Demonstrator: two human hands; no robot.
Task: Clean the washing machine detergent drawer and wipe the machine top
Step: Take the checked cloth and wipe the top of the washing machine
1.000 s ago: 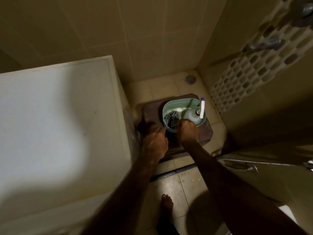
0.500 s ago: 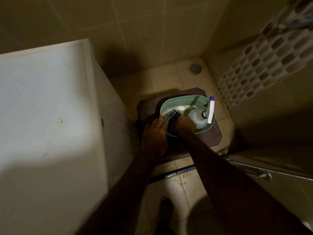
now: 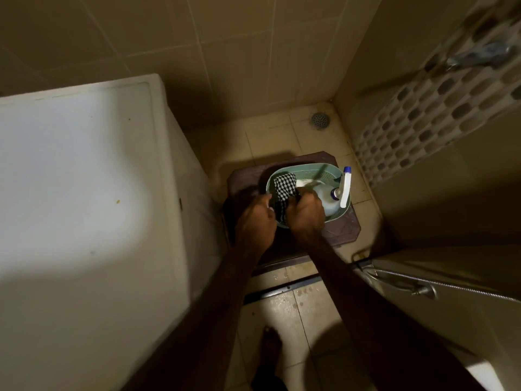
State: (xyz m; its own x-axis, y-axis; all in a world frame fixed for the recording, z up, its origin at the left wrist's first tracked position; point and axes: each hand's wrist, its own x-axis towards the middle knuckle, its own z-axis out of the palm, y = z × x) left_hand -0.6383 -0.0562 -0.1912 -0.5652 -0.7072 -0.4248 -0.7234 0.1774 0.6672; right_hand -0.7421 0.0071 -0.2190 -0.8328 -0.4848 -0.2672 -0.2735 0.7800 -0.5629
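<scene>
While a second ago only the right hand [image 3: 306, 214] was down in the green basket [image 3: 310, 172] and the left hand [image 3: 255, 221] was hanging back beside it, now both hands have closed on the checkered cloth [image 3: 283, 193] and it's come partway up over the near rim. It was a dark bundle sitting low in the basket before; now it's stretched out between the two fists, left pinching one edge, right curled around the other. So my read: the cloth is being fetched for the wiping, and no actual cleaning has started yet.

The washing machine top [image 3: 79, 176] sits off to the left of the left hand, well apart from it and untouched, with a small yellowish spot [image 3: 118, 201] on it. The detergent drawer I can't see at all from this angle.

Quick count:
- one basket, sitting on a dark mat [image 3: 344, 230] under the hands
- one checkered cloth, in both hands
- one spray bottle [image 3: 328, 198] just right of the right hand, lying in the basket, white trigger head with a blue tip
- something pale beyond the cloth, too murky to name
- one floor drain [image 3: 319, 119] far beyond the hands
- one bare foot [image 3: 270, 345] below the arms
</scene>
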